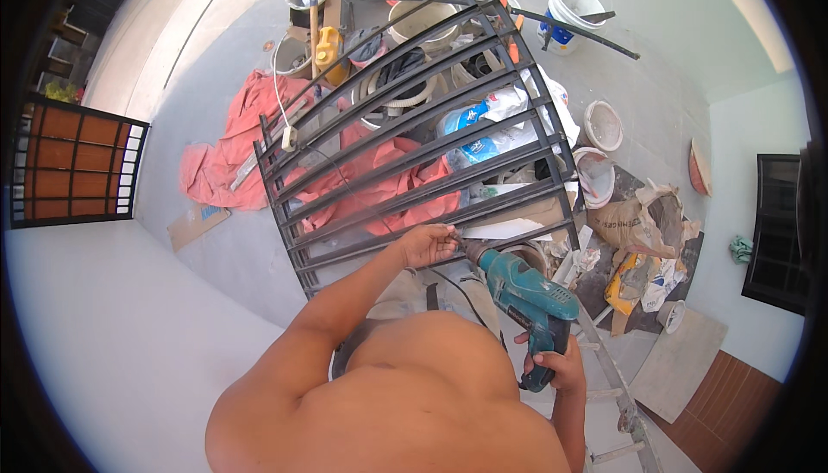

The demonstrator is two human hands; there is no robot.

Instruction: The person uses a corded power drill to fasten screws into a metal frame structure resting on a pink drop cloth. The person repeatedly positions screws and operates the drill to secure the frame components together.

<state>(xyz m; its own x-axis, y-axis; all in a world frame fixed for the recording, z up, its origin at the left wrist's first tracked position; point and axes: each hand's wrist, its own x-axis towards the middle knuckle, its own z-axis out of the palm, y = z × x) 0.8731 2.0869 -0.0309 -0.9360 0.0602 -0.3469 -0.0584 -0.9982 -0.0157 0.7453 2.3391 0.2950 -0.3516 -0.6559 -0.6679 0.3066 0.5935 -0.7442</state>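
Note:
My right hand (562,364) is wrapped round the handle of a teal power drill (530,288). The drill is held in front of my body, its chuck pointing left toward my left hand (429,246). My left fingers are pinched together just off the chuck's tip; whatever small thing they hold, if anything, is too small to make out. Just beyond both hands stands a black metal grille (414,150) of long, slightly curved bars, tilted across the middle of the view.
Behind the grille lie a salmon-red cloth (228,145), a yellow jug (329,49) and several buckets. A white bucket (573,9) stands far right. Torn paper bags (638,219) lie to the right. A ladder (614,378) is beside my right arm. A power socket (289,137) hangs on a cord at the grille.

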